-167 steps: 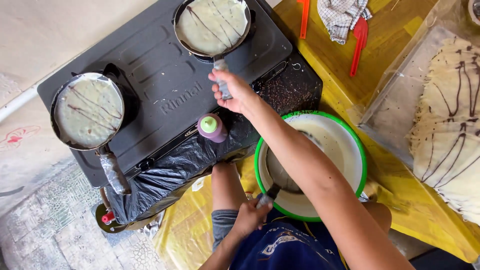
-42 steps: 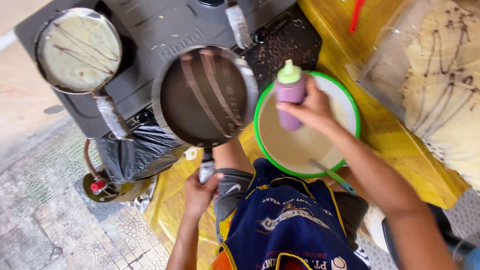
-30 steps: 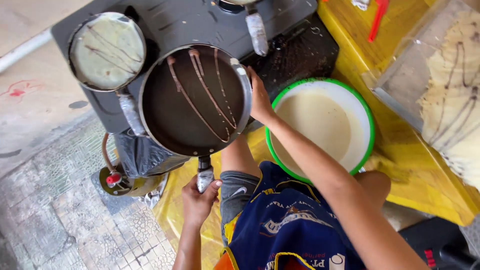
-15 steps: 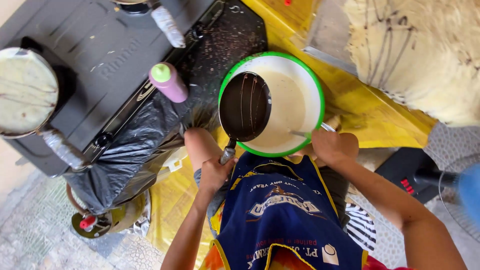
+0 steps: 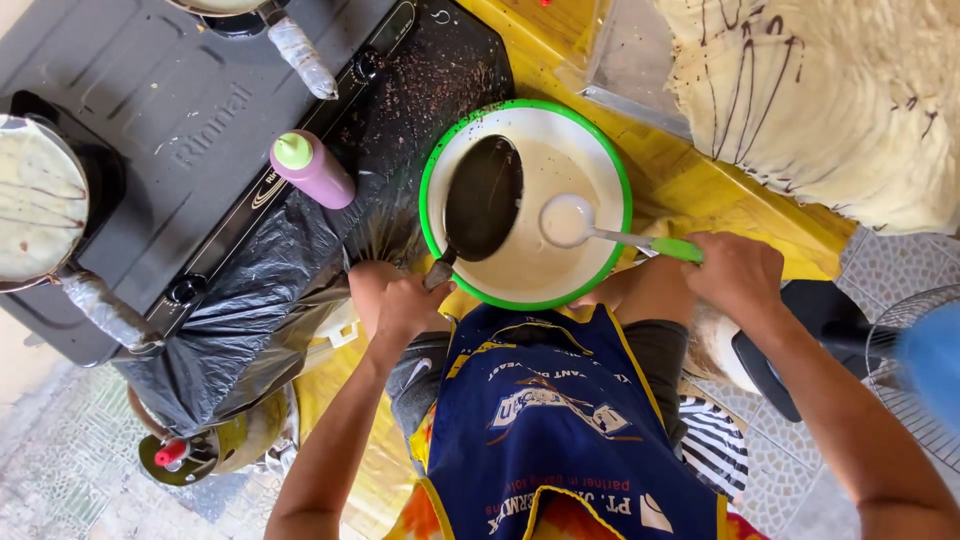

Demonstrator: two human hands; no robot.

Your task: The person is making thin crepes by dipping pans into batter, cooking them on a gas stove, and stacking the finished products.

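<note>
My left hand [image 5: 402, 302] grips the handle of a small dark frying pan [image 5: 484, 197], which is tilted over a white bowl with a green rim [image 5: 606, 165]. The bowl holds pale batter. My right hand [image 5: 738, 275] holds the green handle of a ladle [image 5: 568, 220], whose scoop is full of batter just above the bowl, beside the pan. A purple squeeze bottle with a green cap [image 5: 312, 170] stands on the stove's edge to the left.
A dark two-burner stove [image 5: 150, 130] lies at the left with a pan of cooking crepe [image 5: 35, 205] and another pan handle [image 5: 300, 55]. Finished crepes with chocolate lines [image 5: 810, 90] pile at the upper right. Black plastic [image 5: 230, 310] and a gas cylinder [image 5: 205, 450] sit below; a fan [image 5: 925, 380] is at the right.
The squeeze bottle was set down on the stove. The dark pan moved from the stove side and tilted over the bowl. My right hand took the ladle and lifted batter.
</note>
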